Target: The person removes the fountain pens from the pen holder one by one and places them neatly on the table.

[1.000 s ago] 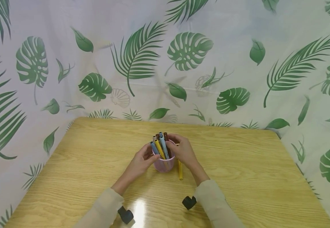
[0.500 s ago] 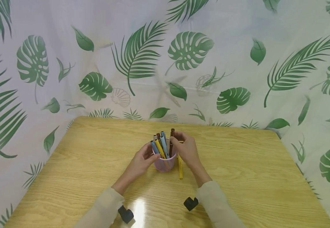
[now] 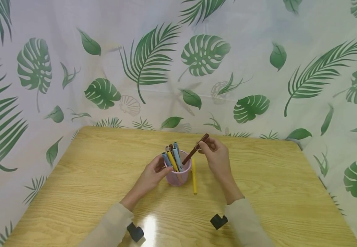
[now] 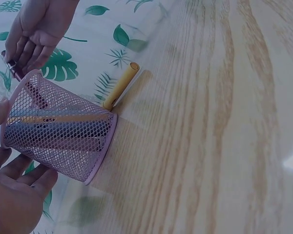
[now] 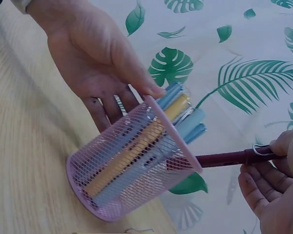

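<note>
A pink mesh pen cup (image 3: 177, 179) stands upright on the table, with several blue, yellow and brown pens (image 5: 136, 146) in it. My left hand (image 3: 149, 177) holds the cup by its left side, thumb at the front near the rim and fingers round the back. With thumb and fingers, my right hand (image 3: 219, 160) pinches the clip end of a dark red-brown pen (image 3: 193, 151). That pen slants up to the right, its lower end still inside the cup's mouth (image 5: 224, 160). Just right of the cup lies a yellow pen (image 3: 195, 181) on the table.
The wooden table (image 3: 88, 185) reaches back to a white cloth (image 3: 159, 113) printed with green leaves. Black devices (image 3: 135, 233) are worn at both wrists, by the beige sleeves (image 3: 111, 223).
My right hand has drawn the red-brown pen up and to the right, tilting it from among the other pens toward the cup's right rim. My left hand stays on the cup.
</note>
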A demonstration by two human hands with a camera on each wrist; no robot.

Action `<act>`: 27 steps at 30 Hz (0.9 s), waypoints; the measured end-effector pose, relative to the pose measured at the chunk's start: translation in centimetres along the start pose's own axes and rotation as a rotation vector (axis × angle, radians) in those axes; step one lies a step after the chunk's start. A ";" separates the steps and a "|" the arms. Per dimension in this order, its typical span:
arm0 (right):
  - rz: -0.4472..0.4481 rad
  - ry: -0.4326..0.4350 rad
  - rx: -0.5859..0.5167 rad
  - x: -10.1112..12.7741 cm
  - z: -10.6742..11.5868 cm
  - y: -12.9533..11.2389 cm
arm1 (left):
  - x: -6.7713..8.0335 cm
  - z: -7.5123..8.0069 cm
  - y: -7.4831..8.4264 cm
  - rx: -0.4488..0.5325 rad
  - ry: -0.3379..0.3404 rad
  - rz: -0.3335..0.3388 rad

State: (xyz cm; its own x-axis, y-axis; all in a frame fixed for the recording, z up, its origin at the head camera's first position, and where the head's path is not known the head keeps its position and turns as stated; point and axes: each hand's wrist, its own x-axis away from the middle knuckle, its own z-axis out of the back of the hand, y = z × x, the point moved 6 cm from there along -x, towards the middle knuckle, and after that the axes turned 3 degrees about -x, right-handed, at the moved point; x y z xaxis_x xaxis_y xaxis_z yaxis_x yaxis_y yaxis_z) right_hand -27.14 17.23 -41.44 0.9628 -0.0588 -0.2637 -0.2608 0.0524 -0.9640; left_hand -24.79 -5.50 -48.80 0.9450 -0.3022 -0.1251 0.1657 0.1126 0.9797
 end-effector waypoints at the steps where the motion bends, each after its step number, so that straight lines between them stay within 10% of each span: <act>1: 0.001 0.006 -0.013 0.0 0.4 -0.1 | 0.0 0.0 0.0 -0.001 -0.001 -0.003; 27: -0.098 0.158 -0.101 0.3 7.9 -2.7 | 0.1 0.1 0.2 0.006 -0.007 0.017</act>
State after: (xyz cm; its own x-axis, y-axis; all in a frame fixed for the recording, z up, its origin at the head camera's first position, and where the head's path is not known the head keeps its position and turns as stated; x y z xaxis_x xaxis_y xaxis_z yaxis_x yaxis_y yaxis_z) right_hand -25.61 24.90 -38.59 0.9629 -0.2147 -0.1634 -0.1803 -0.0613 -0.9817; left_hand -24.69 -5.57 -48.62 0.9457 -0.3068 -0.1073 0.1478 0.1118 0.9827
